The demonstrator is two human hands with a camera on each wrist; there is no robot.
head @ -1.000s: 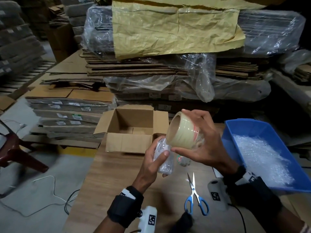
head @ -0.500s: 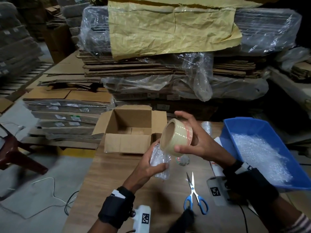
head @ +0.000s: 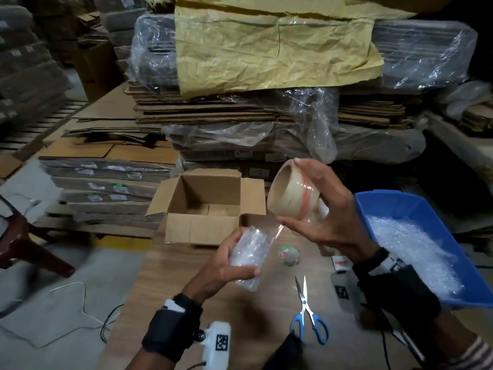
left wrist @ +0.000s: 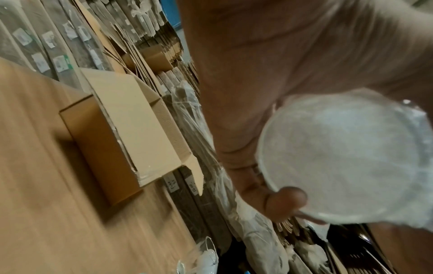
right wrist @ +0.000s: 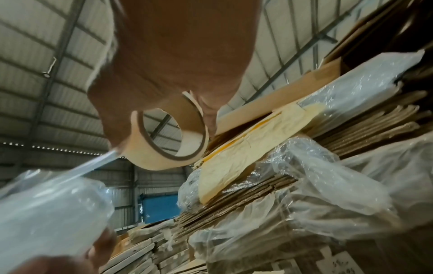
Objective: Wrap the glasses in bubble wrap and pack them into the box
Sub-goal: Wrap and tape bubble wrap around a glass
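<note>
Since a moment earlier, my right hand [head: 324, 214] had lifted the tape roll [head: 292, 194] up and away, its grip clamped around the roll, drawing a clear strip of tape [right wrist: 93, 164] out toward the wrapped glass [head: 249, 253]. My left hand [head: 226, 263] held that bundle, fingers curled round it, above the surface [head: 186, 287] just in front of the open box [head: 205, 209]. I judged the wrap was being taped shut; cutting with the scissors [head: 306, 313] and boxing remained.
</note>
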